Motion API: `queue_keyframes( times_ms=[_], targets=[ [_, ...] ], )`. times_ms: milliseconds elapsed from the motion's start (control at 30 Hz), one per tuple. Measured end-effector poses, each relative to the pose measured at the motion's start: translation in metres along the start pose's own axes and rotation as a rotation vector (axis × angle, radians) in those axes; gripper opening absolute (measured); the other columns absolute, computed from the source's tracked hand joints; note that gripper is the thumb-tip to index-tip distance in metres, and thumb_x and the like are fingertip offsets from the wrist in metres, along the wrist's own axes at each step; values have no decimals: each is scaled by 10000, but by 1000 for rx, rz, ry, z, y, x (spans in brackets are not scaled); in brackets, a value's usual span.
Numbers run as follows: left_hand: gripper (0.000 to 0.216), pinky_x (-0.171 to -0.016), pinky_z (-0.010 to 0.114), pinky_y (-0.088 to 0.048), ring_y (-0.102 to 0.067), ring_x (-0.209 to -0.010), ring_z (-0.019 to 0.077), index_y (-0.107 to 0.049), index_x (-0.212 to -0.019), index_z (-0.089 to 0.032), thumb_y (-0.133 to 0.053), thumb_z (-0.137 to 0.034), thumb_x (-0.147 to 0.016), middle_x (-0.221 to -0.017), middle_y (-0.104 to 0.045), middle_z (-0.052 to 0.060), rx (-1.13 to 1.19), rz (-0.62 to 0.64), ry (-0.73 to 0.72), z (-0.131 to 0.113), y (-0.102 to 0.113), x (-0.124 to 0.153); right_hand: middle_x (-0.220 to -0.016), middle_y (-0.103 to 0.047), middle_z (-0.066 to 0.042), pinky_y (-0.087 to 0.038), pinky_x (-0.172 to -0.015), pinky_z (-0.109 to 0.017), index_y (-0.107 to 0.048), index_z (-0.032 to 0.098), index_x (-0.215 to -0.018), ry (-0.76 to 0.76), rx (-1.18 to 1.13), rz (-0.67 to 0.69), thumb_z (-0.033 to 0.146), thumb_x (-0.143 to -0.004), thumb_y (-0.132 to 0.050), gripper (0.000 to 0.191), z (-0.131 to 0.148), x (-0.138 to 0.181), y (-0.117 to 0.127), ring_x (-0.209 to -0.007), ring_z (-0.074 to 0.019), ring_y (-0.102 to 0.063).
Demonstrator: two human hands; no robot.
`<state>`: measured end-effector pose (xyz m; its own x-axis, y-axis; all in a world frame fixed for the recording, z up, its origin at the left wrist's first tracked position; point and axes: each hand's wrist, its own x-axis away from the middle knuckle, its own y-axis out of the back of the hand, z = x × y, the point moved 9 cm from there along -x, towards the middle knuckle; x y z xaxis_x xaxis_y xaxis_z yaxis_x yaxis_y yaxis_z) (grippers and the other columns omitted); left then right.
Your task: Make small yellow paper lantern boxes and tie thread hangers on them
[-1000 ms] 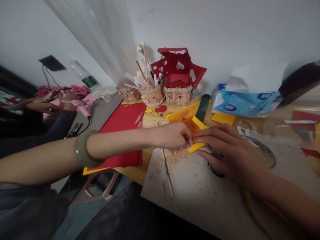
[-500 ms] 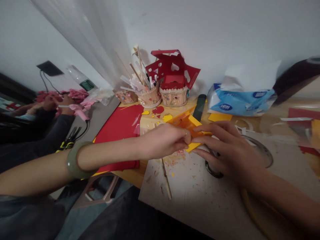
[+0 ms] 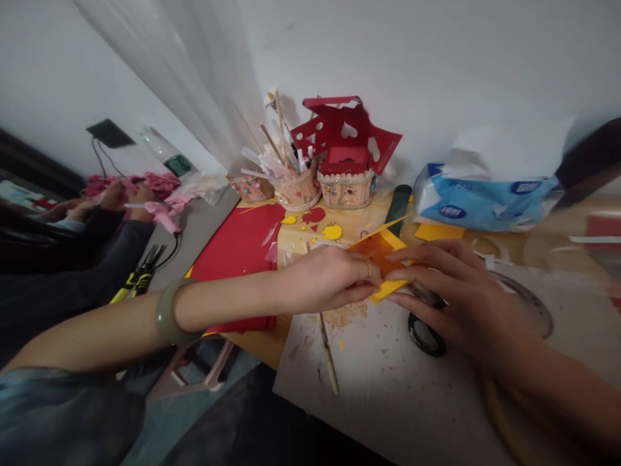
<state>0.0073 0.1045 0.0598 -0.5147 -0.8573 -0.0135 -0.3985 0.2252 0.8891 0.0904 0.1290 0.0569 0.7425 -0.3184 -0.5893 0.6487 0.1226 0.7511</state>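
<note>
My left hand (image 3: 330, 278), with a green bangle (image 3: 167, 312) on its wrist, pinches a folded piece of orange-yellow paper (image 3: 381, 254) from the left. My right hand (image 3: 451, 291) grips the same paper from the right with its fingertips. The paper is held just above a pale work mat (image 3: 388, 382) speckled with paper scraps. A thin wooden stick (image 3: 328, 355) lies on the mat below my left hand. A black ring, perhaps a scissors handle (image 3: 425, 335), shows under my right hand.
Red paper sheet (image 3: 237, 252) lies left. At the wall stand small baskets with sticks (image 3: 295, 184) and a red cut-out paper piece (image 3: 347, 139). A blue tissue pack (image 3: 480, 197) sits right. Another person's hands (image 3: 116, 197) work with pink material far left, near pliers (image 3: 138, 278).
Both hands kept their hold on the paper and shifted slightly right; the paper's fold turned and now lies flatter between the fingers. The camera view drifted a little.
</note>
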Motion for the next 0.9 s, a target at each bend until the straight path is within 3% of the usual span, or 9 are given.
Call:
queue_keyframes(
  times_ms=[267,900],
  targets=[
    [150,-794,223,-497,-674,-884,145,-657,-913,-133,-514,-170,-886,-957,-727,72,60,-46,-21,2,3,1,-1038,-635,-69,-469,-801,-470,-597,243,-969,-10,-12,27,228,-851,-579,120,-1,1,-1,-949,-271,-496],
    [91,-666,191,-492,-666,-725,113,-669,-855,-119,-581,-114,-831,-839,-736,53,46,-119,-45,2,10,-1,-984,-635,-74,-474,-779,-422,-611,223,-937,30,4,-5,254,-852,-575,97,1,-1,-1,-934,-269,-499]
  ],
)
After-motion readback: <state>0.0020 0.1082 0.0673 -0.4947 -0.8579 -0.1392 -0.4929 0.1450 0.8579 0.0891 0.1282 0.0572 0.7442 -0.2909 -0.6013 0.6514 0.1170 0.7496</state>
